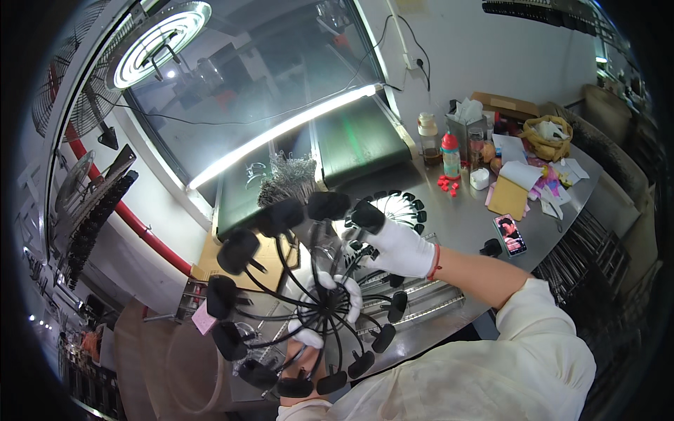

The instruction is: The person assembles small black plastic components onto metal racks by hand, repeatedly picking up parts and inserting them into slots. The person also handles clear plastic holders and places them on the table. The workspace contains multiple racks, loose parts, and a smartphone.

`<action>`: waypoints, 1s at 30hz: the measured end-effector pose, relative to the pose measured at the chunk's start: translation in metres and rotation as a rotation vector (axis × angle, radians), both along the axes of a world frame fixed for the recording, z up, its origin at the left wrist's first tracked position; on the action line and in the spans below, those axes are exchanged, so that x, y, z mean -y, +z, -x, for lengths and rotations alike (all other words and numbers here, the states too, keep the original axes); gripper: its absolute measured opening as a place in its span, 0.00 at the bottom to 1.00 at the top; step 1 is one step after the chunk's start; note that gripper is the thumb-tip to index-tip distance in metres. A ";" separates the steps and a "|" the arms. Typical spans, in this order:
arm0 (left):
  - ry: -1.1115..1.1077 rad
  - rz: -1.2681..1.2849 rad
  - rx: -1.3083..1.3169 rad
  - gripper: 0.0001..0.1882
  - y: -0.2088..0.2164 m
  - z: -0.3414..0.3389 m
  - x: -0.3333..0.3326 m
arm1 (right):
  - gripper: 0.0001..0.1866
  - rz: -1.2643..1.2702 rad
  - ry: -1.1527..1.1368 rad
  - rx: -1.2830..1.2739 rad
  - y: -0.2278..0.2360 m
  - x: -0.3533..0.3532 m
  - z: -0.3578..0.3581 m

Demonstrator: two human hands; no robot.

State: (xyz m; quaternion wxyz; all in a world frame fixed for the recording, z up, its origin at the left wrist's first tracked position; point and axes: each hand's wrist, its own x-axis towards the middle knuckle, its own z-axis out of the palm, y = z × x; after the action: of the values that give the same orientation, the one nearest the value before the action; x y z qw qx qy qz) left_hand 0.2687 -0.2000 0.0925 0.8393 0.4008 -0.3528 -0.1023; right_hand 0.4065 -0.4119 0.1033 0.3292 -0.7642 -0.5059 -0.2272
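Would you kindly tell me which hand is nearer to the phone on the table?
Right: the right hand is left of the phone, by the outer edge of the black spoked piece; the left hand is farther left, at its center.

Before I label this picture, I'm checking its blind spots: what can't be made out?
In the head view:
Left hand: palm hidden behind the black spoked frame.
Right hand: fingertip contact unclear, blurred near a black pad.
Wire bundle: lower end hidden by the frame's pads.
Phone: screen detail too small.
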 end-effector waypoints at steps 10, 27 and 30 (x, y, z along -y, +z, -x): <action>0.514 -0.573 0.079 0.50 0.019 0.034 -0.053 | 0.08 0.713 0.400 -0.475 -0.037 0.049 -0.031; 0.490 -0.673 -0.061 0.48 0.028 0.038 -0.076 | 0.14 1.058 0.627 -0.799 -0.010 0.037 -0.023; 0.237 -0.259 -0.143 0.50 0.015 0.031 -0.075 | 0.22 0.222 0.142 -0.113 0.014 0.027 -0.014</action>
State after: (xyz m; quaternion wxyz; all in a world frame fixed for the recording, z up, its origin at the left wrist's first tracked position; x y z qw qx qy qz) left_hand 0.2377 -0.1255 0.1072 0.8098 0.5359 -0.2265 -0.0757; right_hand 0.4201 -0.4388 0.1168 0.2860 -0.7697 -0.5614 -0.1028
